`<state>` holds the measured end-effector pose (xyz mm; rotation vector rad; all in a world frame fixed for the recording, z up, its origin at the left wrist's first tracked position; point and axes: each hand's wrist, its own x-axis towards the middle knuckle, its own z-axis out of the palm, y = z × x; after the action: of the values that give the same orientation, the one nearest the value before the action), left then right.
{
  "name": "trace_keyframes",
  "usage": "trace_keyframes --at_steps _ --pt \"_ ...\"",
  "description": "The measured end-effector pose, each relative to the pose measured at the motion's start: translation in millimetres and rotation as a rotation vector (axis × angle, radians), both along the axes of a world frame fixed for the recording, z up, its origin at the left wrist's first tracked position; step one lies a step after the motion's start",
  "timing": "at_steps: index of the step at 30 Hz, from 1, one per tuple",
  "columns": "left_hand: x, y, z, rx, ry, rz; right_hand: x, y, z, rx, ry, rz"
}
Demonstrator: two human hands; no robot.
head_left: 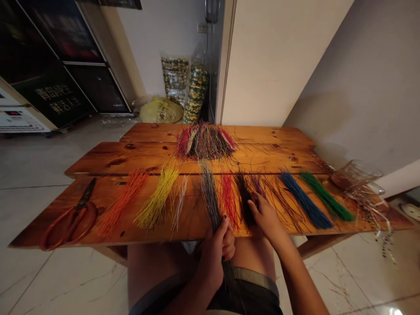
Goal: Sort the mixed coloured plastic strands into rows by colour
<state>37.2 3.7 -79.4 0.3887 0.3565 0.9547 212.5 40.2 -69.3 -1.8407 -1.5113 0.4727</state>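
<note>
My left hand [216, 243] is closed around a bundle of thin grey wires [210, 197], which stick out above the fist and hang below it. My right hand [265, 215] reaches over the black wires [244, 199] and purple wires [258, 186], thumb and index finger apart; whether it touches them I cannot tell. Red wires [229, 199] lie between the two hands. Right of my right hand are loose brown wires [285, 203], then blue [306, 201] and green bundles [328, 197]. White [180, 203], yellow [159, 197] and orange wires [126, 199] lie to the left.
Scissors [75, 216] with red handles lie at the wooden table's [98, 164] left end. A heap of mixed coloured wires [206, 142] sits at the back. A glass [356, 175] and beaded strands [377, 210] are at the right end. Bags [160, 109] stand by the wall.
</note>
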Motion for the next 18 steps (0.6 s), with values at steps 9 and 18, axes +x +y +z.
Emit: trace_keyframes --at_steps 9,18 --pt "-2.0 5.5 0.3 0.015 0.016 -0.080 -20.1 -31.9 62.8 0.028 -0.237 0.082" --pt "2.4 -12.5 34.7 -0.027 0.220 0.002 -65.9 -30.8 80.3 0.018 0.303 0.256"
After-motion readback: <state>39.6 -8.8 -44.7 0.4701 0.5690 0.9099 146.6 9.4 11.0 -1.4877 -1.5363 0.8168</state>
